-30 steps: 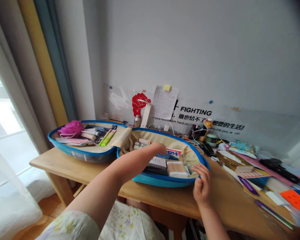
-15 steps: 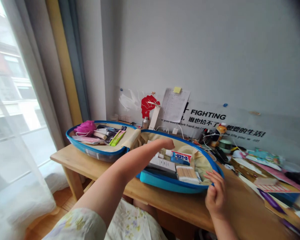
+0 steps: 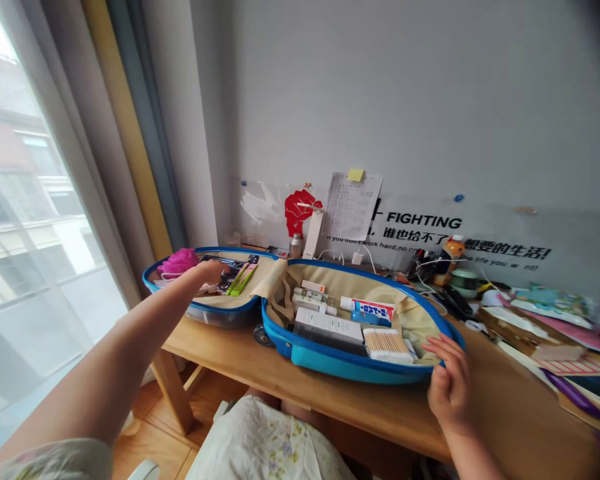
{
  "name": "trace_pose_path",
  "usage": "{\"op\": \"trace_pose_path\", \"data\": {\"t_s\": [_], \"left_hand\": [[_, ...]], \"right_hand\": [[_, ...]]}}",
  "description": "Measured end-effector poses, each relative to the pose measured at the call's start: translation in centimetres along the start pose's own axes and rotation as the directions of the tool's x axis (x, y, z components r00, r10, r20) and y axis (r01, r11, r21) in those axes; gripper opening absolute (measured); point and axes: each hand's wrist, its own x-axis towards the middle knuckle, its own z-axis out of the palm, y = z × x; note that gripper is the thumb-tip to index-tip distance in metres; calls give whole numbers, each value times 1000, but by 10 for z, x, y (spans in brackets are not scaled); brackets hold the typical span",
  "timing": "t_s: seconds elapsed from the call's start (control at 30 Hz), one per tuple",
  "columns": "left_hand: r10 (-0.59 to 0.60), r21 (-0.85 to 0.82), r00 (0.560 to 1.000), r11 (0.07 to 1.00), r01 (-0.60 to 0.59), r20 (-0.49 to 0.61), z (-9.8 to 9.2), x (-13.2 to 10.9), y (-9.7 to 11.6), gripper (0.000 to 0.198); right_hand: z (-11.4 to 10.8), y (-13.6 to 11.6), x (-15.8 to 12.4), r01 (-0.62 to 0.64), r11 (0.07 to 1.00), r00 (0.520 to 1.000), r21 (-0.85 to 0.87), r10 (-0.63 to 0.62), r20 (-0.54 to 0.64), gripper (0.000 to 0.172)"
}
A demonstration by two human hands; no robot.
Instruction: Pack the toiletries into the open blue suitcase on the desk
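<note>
An open blue suitcase lies on the wooden desk. Its left half holds a pink bath puff, green and yellow sticks and small tubes. My left hand reaches over those items beside the puff; what its fingers touch is hidden. The right half holds a cotton swab box, a long white box and a toothpaste carton. My right hand rests on that half's near right rim, fingers spread.
Books, papers and pens crowd the desk's right side. A bottle, cables and small jars stand along the wall under a "FIGHTING" sign. Curtains and a window fill the left. The desk's left edge is near the suitcase.
My left hand moved out of the right half of the suitcase across to the left half. The view swung left. My right hand stayed on the rim.
</note>
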Motion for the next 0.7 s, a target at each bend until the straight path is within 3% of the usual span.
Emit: {"op": "trace_pose_path", "data": {"t_s": [0.13,0.33,0.57,0.7], "left_hand": [[14,58,999,998,-11,-42,17,3,-3,42],[94,83,988,993,-84,-125,19,10,3,42],[139,51,983,990,-134,-116,19,10,6,27],[94,24,992,995,-93,-78,15,7,8,29]], "right_hand": [[0,1,0,-6,1000,1000,-4,6,-8,41],[0,3,-1,-5,1000,1000,-10,5,4,42],[0,2,-1,14,1000,1000,-16,-14,-6,43],[1,2,0,8,1000,1000,-8,-9,-12,42]]}}
